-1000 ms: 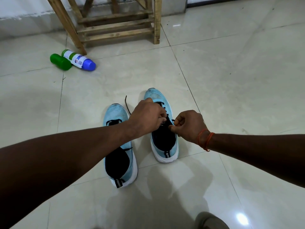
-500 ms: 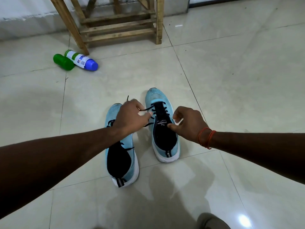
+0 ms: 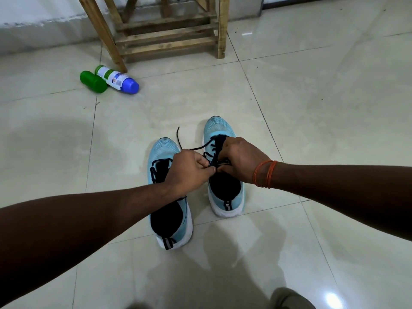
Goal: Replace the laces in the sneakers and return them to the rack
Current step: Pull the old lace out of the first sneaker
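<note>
We see a glossy tiled floor (image 3: 312,108) with a wooden rack (image 3: 169,39) standing at the far side by the wall. Two light-blue sneakers sit side by side on the floor, well short of the rack, toes pointing toward it. The left sneaker (image 3: 163,150) is partly covered by the left forearm. The right sneaker (image 3: 215,128) is under both hands. The left hand (image 3: 189,172) is closed, with thumb and fingers pinching the black lace (image 3: 198,148) over the right sneaker's tongue. The right hand (image 3: 243,161) has curled fingers gripping the same lace, its fingertips touching the left hand's. A loose end of the lace sticks up between the two toes. A green bottle (image 3: 93,82) and a white-blue bottle (image 3: 118,79) lie touching each other near the rack's left leg. There is an orange thread (image 3: 265,173) around the right wrist.
</note>
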